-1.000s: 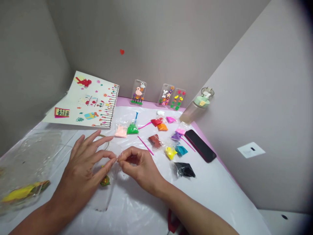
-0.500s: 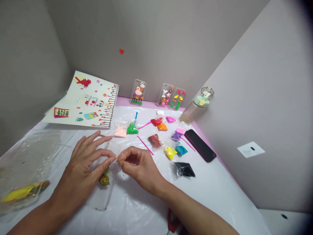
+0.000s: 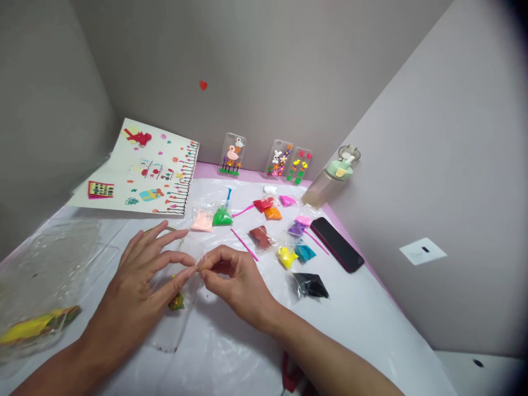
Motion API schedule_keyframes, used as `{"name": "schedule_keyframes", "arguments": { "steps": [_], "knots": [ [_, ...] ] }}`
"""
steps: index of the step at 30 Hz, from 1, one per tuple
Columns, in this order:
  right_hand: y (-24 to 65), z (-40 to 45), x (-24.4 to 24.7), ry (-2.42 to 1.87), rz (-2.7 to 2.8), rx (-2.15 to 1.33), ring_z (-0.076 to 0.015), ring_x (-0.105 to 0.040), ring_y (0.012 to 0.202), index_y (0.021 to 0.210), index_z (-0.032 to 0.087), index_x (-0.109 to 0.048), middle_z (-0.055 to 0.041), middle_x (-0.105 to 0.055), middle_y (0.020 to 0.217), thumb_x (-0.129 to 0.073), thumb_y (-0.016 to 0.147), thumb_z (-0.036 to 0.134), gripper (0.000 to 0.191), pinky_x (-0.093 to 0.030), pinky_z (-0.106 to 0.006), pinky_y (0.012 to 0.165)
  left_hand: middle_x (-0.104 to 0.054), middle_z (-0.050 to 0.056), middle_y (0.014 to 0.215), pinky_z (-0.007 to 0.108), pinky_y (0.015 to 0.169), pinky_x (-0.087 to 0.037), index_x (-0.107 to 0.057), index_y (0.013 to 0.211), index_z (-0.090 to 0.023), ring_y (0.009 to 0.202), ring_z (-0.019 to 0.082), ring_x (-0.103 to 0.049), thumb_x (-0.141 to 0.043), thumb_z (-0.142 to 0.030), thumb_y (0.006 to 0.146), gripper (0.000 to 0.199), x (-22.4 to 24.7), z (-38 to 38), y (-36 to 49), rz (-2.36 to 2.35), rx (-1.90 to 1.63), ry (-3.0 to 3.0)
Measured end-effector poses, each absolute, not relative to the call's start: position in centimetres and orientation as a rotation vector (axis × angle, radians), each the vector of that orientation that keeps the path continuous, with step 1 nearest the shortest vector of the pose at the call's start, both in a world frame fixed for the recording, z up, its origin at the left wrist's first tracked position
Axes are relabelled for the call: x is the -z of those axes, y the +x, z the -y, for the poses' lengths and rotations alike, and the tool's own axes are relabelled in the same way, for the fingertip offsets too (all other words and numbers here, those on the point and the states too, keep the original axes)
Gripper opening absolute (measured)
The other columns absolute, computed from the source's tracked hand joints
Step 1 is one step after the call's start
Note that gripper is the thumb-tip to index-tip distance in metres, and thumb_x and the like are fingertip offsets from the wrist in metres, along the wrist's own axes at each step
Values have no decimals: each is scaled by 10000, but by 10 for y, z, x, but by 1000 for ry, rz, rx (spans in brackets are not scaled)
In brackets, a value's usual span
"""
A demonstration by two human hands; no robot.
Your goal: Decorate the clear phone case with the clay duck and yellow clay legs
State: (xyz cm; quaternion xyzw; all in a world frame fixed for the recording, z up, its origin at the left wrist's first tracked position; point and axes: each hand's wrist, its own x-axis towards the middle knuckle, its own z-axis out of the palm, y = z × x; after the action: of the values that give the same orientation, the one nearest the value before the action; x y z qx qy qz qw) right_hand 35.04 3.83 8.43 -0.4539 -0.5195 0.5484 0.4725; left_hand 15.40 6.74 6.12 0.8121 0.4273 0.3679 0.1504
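Note:
My left hand [image 3: 142,280] pinches with thumb and forefinger, its other fingers stretched out. Its tips meet those of my right hand [image 3: 233,280], which is also closed in a pinch. Whatever lies between the fingertips is too small to make out. Under my hands a clear phone case [image 3: 171,333] lies flat on the white plastic sheet. On the case sits a small green and yellow clay piece [image 3: 176,301], partly hidden by my left thumb.
Bags of coloured clay, such as green [image 3: 223,216], yellow [image 3: 286,256] and black [image 3: 311,285], lie beyond my right hand. A phone [image 3: 337,245] and a bottle [image 3: 328,184] are at right. Decorated cases [image 3: 233,154] lean on the wall. Scissors [image 3: 291,374] lie under my right forearm.
My hands keep the same pinch, fingertips together. The view has shifted very slightly; nothing else has visibly moved.

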Motion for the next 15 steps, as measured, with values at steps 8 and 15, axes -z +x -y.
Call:
{"name": "schedule_keyframes", "arguments": {
  "steps": [8, 15],
  "knots": [
    [349, -37, -87, -1137, 1295, -1270, -149, -624, 787, 789, 193, -672, 2, -651, 833, -672, 782, 193, 7, -514, -290, 773, -657, 47, 1386, 719, 1209, -194, -679, 947, -337, 1498, 336, -393, -562, -379, 977, 128, -66, -64, 158, -1185, -1128, 2401],
    [348, -35, -89, -1149, 1369, -1183, -153, -620, 817, 778, 199, -672, -2, -640, 855, -666, 803, 174, 36, -505, -294, 794, -663, 26, 1403, 726, 1216, -186, -689, 942, -339, 1503, 356, -391, -557, -372, 982, 142, -64, -64, 157, -1184, -1132, 2394]
  ]
}}
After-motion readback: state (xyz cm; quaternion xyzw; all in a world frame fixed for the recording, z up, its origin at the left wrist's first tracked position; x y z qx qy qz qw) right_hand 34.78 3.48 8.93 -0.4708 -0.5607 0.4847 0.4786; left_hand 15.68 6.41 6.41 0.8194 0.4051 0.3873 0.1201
